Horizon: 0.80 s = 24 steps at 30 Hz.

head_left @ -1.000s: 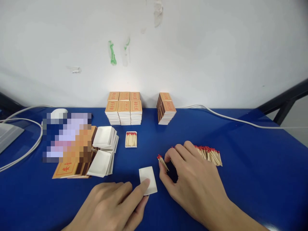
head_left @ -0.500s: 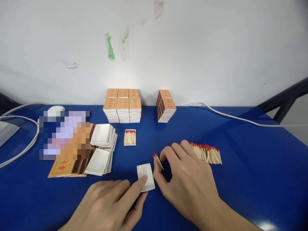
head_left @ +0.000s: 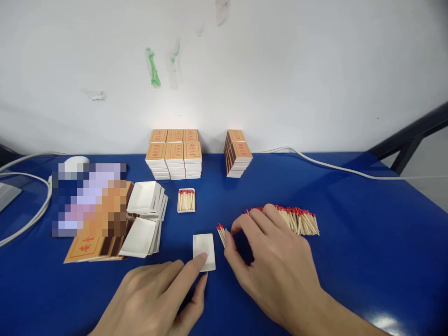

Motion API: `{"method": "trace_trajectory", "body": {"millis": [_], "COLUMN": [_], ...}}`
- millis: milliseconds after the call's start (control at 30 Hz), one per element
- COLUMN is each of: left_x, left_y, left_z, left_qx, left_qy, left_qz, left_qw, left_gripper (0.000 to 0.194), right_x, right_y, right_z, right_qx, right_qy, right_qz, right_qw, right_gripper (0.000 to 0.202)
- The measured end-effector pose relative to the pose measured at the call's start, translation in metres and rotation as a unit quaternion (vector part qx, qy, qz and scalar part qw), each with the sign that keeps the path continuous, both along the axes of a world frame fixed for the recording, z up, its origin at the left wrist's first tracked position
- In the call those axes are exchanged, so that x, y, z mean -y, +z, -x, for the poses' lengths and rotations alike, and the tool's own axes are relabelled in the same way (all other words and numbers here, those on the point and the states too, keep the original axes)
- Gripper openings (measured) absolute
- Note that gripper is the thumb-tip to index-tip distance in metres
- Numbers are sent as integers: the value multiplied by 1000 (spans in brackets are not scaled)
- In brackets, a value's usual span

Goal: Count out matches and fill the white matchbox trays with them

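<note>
My left hand (head_left: 154, 294) has its index fingertip inside a small white tray (head_left: 203, 245) and its thumb at the tray's near edge. Just right of the tray, my right hand (head_left: 269, 266) is curled, its thumb and index finger around a few red-tipped matches (head_left: 221, 234) at the table surface. Behind the right hand's knuckles lies a loose pile of matches (head_left: 304, 220). A white tray filled with matches (head_left: 186, 200) sits farther back, left of centre.
White trays (head_left: 142, 196) are stacked at the left, beside flat orange sleeves (head_left: 86, 247). Closed matchboxes stand in a wide block (head_left: 175, 161) and a narrower stack (head_left: 238, 158) near the wall. A white cable (head_left: 336, 165) runs along the back right.
The white tray under my left finger has straightened and shifted slightly left. The view has shifted a little. My right thumb now covers more of the few matches.
</note>
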State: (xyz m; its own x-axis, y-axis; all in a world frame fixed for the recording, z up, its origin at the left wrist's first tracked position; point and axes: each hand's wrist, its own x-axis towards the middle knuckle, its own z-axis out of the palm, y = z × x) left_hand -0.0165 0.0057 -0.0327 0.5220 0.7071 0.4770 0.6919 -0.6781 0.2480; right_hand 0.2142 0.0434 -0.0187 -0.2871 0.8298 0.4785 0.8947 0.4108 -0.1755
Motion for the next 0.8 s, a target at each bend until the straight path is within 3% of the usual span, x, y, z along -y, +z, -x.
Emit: {"method": "trace_trajectory", "body": {"millis": [233,800], "left_x": [-1,1], "left_y": [4,4], "left_z": [-4,-2], "left_qx": [2,-3], "left_qy": [1,3], "left_qz": [5,8], "left_qw": [1000,1000], "left_gripper": [25,23], "right_x": [-7,-2], "right_y": [7,4], "right_z": [-18,-18], "right_qx": [64,94], "right_qy": [-74,-75], "right_qz": [-52,-60], "right_qw": [994,991], "right_gripper": [21,22]}}
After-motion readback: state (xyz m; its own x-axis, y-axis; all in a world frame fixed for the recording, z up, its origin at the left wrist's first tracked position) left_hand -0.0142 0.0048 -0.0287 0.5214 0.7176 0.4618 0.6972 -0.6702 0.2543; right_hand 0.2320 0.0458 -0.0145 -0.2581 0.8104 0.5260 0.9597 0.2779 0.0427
